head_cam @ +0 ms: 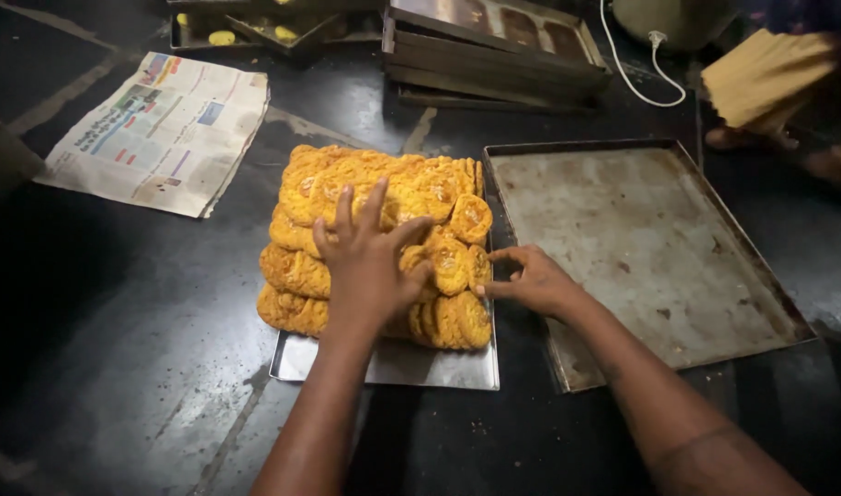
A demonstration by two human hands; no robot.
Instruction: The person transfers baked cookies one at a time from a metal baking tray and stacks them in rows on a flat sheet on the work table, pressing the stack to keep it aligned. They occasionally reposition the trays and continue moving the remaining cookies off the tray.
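hands steadying a stack of cookies

i see my left hand [370, 266] spread flat on top of the cookies [375, 234], fingers splayed and released, not gripping anything; it seems to press the pile down so it holds together. my right hand [531, 283] comes in from the side, fingertips pinched against the edge of one cookie at the pile's right flank, probably to tuck it into line.

the cookies sit in rows on a small steel tray [430, 367], stacked several deep, many standing on edge and leaning on one another. the pile's long axis runs away from me, from the near edge of the tray toward the far end. a strip of bare metal shows at the near end.

just beside it on the right lies a big tray [659, 239], bare and stained, its long side running the same way. a newspaper [163, 133] lies well apart at far left on the dark floor [117, 367], and stacked pans [494, 46] sit beyond.
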